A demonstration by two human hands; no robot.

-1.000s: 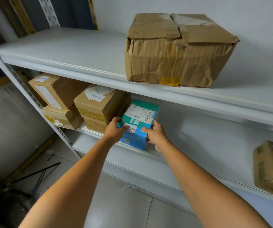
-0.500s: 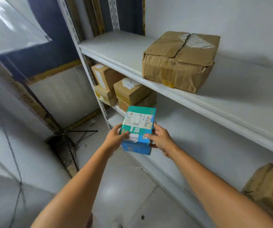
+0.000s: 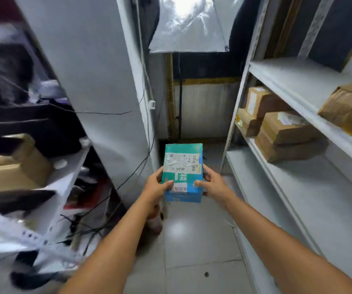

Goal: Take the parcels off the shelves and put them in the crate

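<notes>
The teal carton is printed card with a slight sheen. The white paper label on its top lies under clear tape that catches the light (the tape is wrinkled, the paper beneath it matt). The brown parcels on the lower shelf are plain cardboard, dull and fairly smooth, with yellowish tape at the edges. The bigger parcel above them looks rough, creased and crumpled at its corner. The shelves look like painted metal, white and matt. The floor tiles are smooth and glossy, throwing back a soft glare. Overhead hangs a white diffuser sheet, thin and crinkled, cloth or plastic, I cannot tell which.
</notes>
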